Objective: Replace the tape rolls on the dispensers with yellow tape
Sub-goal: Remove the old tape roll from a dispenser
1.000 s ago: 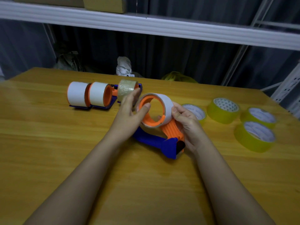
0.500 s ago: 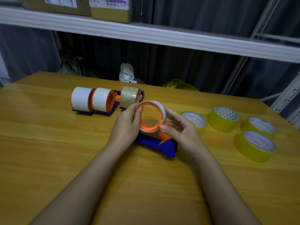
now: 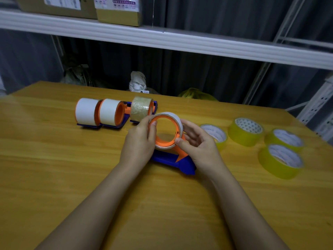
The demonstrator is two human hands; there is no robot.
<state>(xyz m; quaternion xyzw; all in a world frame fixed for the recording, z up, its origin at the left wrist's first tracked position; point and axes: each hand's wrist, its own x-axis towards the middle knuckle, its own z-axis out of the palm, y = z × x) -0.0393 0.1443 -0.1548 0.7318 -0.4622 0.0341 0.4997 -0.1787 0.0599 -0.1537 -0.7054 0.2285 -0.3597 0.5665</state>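
Head view: the left hand (image 3: 139, 141) curls its fingers (image 3: 152, 129) round the near-left rim of the white roll (image 3: 175, 117), thumb pressed on the orange hub (image 3: 164, 143) inside it. The right hand (image 3: 199, 147) pinches the opposite side, thumb on the hub's lower edge and the other fingers wrapped behind the roll. The roll sits on the hub, and under the fingers the blue dispenser (image 3: 173, 160) rests on the table (image 3: 54, 168).

Just right of the right fingers lies one yellow roll (image 3: 214, 135), partly hidden by the hand; three more (image 3: 245, 132) (image 3: 283, 139) (image 3: 280, 162) lie farther right. Beyond the left fingers stand three loaded dispensers, two with white rolls (image 3: 86, 111) (image 3: 110, 111) and one with a clear roll (image 3: 140, 109).

Likely the roll is being worked off the hub. If it sticks, a hard pull could lift or tip the dispenser, which nothing holds down, or send the right hand into the nearest yellow roll.
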